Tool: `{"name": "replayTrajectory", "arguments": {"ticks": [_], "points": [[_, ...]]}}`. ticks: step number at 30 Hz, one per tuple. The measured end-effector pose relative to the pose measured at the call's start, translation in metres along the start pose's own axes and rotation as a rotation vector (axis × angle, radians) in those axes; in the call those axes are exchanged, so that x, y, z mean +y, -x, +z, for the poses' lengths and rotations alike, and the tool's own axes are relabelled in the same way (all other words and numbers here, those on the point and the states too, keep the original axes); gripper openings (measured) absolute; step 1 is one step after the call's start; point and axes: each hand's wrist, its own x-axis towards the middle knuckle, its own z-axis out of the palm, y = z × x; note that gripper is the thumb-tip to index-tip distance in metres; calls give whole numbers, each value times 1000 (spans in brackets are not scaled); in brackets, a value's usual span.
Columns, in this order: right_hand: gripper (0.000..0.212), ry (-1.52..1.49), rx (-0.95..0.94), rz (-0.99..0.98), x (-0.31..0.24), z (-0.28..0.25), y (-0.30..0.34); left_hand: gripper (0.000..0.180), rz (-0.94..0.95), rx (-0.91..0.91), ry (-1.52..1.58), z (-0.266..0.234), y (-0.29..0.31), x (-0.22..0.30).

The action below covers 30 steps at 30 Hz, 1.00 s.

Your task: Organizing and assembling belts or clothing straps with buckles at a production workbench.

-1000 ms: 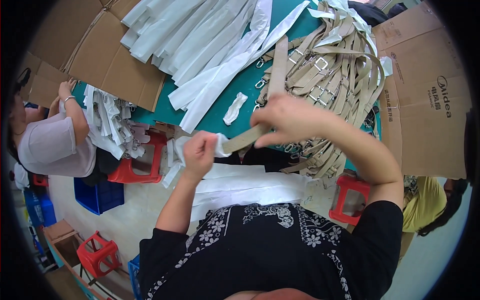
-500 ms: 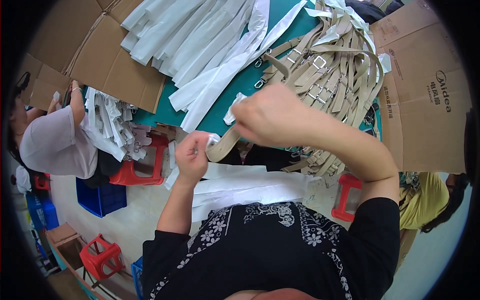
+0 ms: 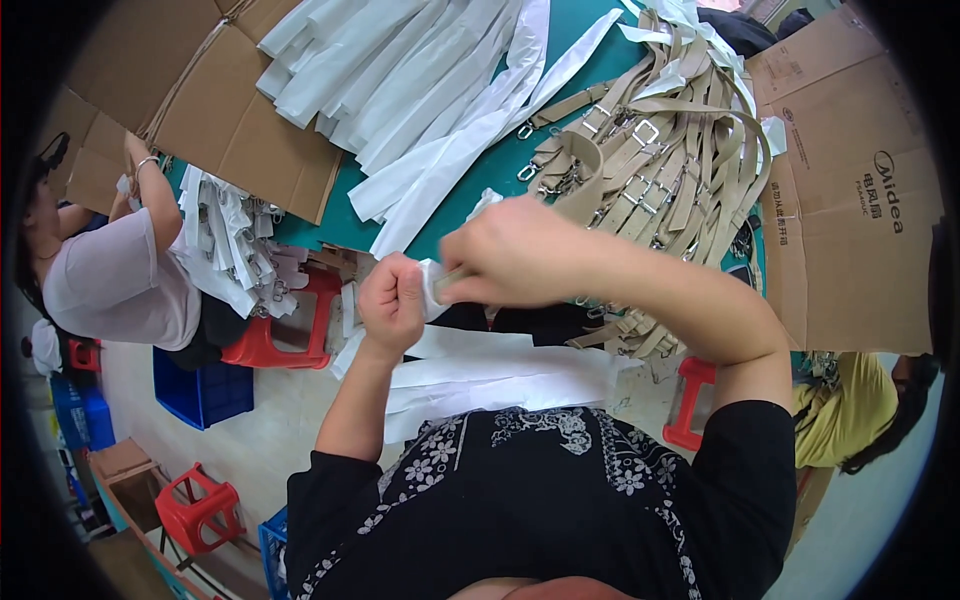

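My left hand is closed in a fist, with a piece of thin white wrapping sticking out on its right side. Close beside it, my right hand is closed too, and a short bit of beige strap shows between the two hands. Most of that strap is hidden by my fingers. Beyond my right hand lies a big heap of beige straps with silver buckles and clips. Long white wrapped strips lie side by side on the green table.
White strips lie across my lap. Open cardboard boxes stand at the left and right. At the left a person works by a pile of white-wrapped straps. Red stools and a blue crate stand on the floor.
My right hand has drawn in closer to my left fist. The loop of beige strap that showed between them is now mostly hidden, and more white wrapping shows at the left fist.
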Motion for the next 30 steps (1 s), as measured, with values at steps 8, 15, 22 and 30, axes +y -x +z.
{"name": "replayTrajectory", "arguments": {"ticks": [8, 15, 22, 30], "points": [[37, -537, -448, 214, 51, -31, 1, 8, 168, -232, -875, -170, -80, 81], [38, -715, -193, -4, 62, -39, 6, 14, 123, -323, -1071, -183, -105, 161], [32, -602, -21, 147, 61, -131, 85, 15, -369, -258, -224, -102, -50, 47], [43, -32, -385, 348, -51, -196, 16, 21, -299, -200, 199, -26, -8, -23]]}}
